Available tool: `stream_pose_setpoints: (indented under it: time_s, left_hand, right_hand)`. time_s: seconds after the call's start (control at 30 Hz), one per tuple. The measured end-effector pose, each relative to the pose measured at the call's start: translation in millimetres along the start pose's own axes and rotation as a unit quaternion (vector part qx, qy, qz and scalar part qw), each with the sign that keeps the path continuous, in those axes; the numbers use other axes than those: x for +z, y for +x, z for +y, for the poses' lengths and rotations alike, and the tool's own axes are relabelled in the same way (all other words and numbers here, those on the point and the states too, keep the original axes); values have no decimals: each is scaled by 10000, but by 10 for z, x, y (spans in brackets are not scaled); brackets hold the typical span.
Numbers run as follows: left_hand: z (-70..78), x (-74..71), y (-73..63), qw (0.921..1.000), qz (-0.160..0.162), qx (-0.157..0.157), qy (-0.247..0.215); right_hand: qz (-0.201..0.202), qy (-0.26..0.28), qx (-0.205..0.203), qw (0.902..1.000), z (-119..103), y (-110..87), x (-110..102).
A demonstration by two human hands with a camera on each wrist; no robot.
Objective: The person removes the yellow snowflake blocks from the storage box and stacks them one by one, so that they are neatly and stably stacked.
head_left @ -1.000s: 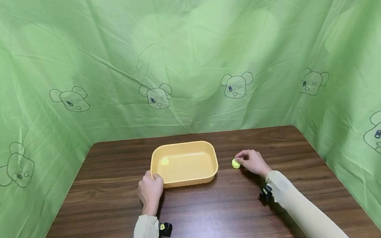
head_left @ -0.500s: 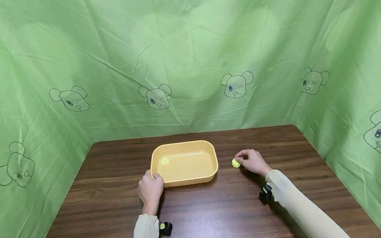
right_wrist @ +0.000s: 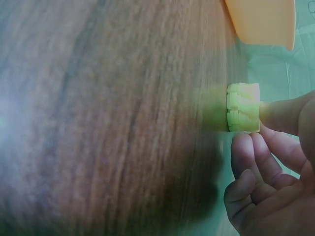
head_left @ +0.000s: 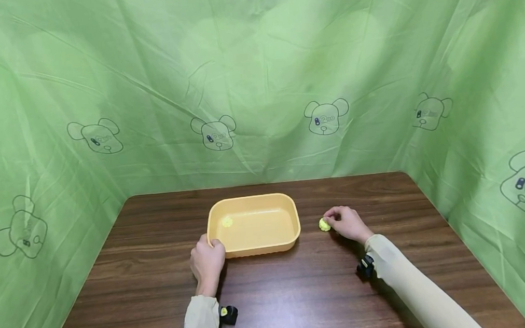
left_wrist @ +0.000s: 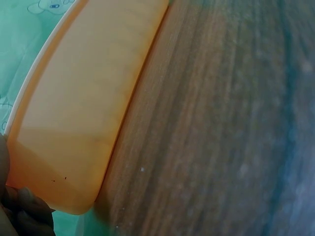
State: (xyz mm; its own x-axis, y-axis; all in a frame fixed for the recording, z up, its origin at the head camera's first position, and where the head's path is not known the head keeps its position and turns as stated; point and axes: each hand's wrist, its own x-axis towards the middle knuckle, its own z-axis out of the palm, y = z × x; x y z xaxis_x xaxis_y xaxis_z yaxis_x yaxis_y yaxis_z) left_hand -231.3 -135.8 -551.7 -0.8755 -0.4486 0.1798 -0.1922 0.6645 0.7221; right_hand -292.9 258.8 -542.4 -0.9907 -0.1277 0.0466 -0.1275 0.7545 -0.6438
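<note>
My left hand (head_left: pixel 207 262) grips the near left corner of a yellow-orange plastic basin (head_left: pixel 261 249), with the thumb over its rim. The left wrist view shows the basin's outer wall (left_wrist: pixel 74 108) and the curled fingers at its corner. To the right of the basin, my right hand (head_left: pixel 348 224) pinches a small bright yellow piece with a scalloped edge (head_left: pixel 324 225). Seen from the right wrist, this ridged yellow piece (right_wrist: pixel 243 108) has a fingertip against its flat face and other fingers at its side. A similar yellow piece (head_left: pixel 227 222) lies inside the basin, toward its far left.
Both hands work over a dark brown wooden table (head_left: pixel 302 296) with rounded far corners. Green cloth (head_left: pixel 264 80) printed with bear heads hangs behind the table and along both sides. A black device (head_left: pixel 229 315) is strapped at the left wrist, another black device (head_left: pixel 366 267) at the right.
</note>
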Motion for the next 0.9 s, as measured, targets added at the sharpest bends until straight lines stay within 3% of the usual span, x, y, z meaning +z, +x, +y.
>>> stream_pose_setpoints:
  time_s: [0.57,0.73,0.9]
  left_hand:
    - [2,44,-8,10000,-54,7,-19]
    - [-3,40,-4,10000,-13,22,-38]
    - [-12,21,9,10000,23,40,-18]
  right_hand:
    - [-3,-68,-14,10000,13,-37,-12]
    - [663,-70,-287,9974,-96,-24,34]
    - [1422,-207,-812,9863,-446,104,171]
